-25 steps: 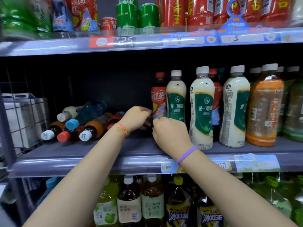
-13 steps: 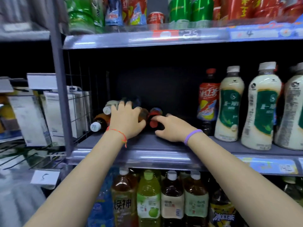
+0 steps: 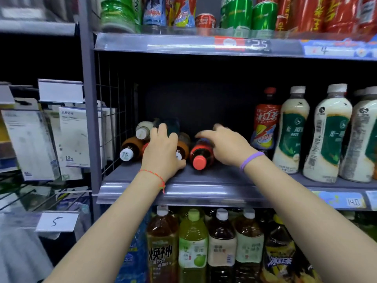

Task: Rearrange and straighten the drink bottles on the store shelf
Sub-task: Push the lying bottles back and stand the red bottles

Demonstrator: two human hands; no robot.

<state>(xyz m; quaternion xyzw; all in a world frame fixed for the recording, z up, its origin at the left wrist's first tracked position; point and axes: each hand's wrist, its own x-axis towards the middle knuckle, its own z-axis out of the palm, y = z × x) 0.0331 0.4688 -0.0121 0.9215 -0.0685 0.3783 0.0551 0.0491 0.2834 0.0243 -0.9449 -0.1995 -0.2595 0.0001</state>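
Several drink bottles lie on their sides in a pile at the left end of the grey middle shelf [image 3: 214, 178], caps toward me. My left hand [image 3: 161, 152] rests flat on the pile, covering an orange-brown bottle [image 3: 183, 147]. To its left lie a white-capped amber bottle [image 3: 130, 149] and a white bottle [image 3: 143, 129] on top. My right hand [image 3: 226, 146] hovers with fingers spread over a dark bottle with a red cap [image 3: 201, 155], its fingertips blurred. A red iced-tea bottle [image 3: 265, 121] and white-and-green milk tea bottles [image 3: 291, 131] stand upright to the right.
A wire mesh panel [image 3: 110, 111] closes the shelf's left side; boxed goods [image 3: 73, 137] hang beyond it. Cans [image 3: 238, 15] fill the shelf above. Tall tea bottles [image 3: 191, 246] stand on the shelf below. Bare shelf floor lies between the pile and the upright bottles.
Both hands moved left from the upright bottles to the pile of lying bottles. My right hand lifted and spread its fingers over the red-capped bottle; the view shifted left.
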